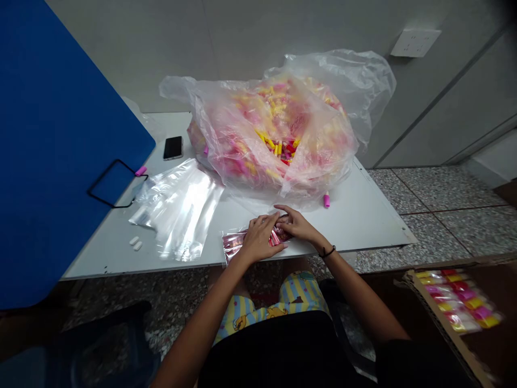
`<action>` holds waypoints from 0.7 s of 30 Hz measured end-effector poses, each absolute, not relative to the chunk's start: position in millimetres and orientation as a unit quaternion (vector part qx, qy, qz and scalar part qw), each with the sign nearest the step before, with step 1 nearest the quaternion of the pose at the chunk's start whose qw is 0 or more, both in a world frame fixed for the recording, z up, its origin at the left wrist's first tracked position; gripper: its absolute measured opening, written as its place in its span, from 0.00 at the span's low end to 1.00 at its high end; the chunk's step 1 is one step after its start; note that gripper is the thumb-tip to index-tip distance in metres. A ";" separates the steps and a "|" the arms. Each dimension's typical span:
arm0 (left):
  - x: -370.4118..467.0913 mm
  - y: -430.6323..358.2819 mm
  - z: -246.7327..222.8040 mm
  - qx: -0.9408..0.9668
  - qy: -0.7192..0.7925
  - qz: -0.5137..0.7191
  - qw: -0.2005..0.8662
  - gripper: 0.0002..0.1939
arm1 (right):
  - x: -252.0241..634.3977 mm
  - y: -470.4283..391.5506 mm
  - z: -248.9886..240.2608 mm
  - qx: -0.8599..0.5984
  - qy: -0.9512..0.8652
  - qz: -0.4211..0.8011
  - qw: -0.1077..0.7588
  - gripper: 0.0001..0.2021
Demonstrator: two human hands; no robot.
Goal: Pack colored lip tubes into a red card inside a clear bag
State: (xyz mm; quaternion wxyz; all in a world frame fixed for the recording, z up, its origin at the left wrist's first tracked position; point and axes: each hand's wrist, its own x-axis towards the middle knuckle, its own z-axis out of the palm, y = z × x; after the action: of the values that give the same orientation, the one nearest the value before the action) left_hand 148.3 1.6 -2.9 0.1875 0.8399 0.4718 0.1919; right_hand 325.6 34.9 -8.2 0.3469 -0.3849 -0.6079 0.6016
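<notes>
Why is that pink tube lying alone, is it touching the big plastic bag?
Cannot tell: in the head view the pink tube lies right at the big plastic bag edge, gap unclear.

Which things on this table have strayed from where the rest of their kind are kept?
Two pink tubes lie loose outside the big plastic bag: one pink tube on the table just right of the bag's front, another by the blue board. Two small white pieces also sit alone near the table's front left edge.
</notes>
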 end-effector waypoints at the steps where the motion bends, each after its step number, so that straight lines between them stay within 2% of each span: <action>1: 145.7 2.3 -3.0 0.835 0.467 0.208 0.204 0.42 | 325.3 34.9 -8.5 -0.399 -0.593 0.601 0.359 0.30; 3: 139.2 3.9 -3.3 0.808 0.457 0.268 0.258 0.33 | 325.6 34.4 -8.6 -0.412 -0.572 0.604 0.372 0.28; 6: 130.7 5.9 -4.1 0.724 0.446 0.377 0.367 0.24 | 328.1 32.9 -7.7 -0.387 -0.572 0.628 0.358 0.32; 9: 127.3 7.3 -5.9 0.672 0.422 0.423 0.437 0.23 | 332.3 33.0 -7.1 -0.354 -0.577 0.657 0.330 0.39; 13: 128.6 9.7 -6.9 0.679 0.389 0.419 0.460 0.24 | 337.7 35.4 -8.4 -0.335 -0.589 0.670 0.302 0.42; 16: 133.8 10.5 -3.6 0.718 0.418 0.365 0.420 0.23 | 337.1 35.8 -9.5 -0.327 -0.594 0.668 0.307 0.41; 19: 144.2 7.1 1.2 0.792 0.473 0.275 0.271 0.20 | 330.6 34.2 -11.3 -0.351 -0.601 0.631 0.343 0.34; 21: 152.7 2.3 2.6 0.827 0.488 0.226 0.166 0.24 | 325.8 33.3 -14.3 -0.396 -0.580 0.601 0.383 0.27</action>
State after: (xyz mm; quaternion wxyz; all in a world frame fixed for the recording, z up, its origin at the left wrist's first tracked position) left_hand 152.7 2.3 2.6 0.1656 0.8270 0.4876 0.2257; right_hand 325.8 33.3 -14.3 0.3825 -0.3955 -0.5802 0.6005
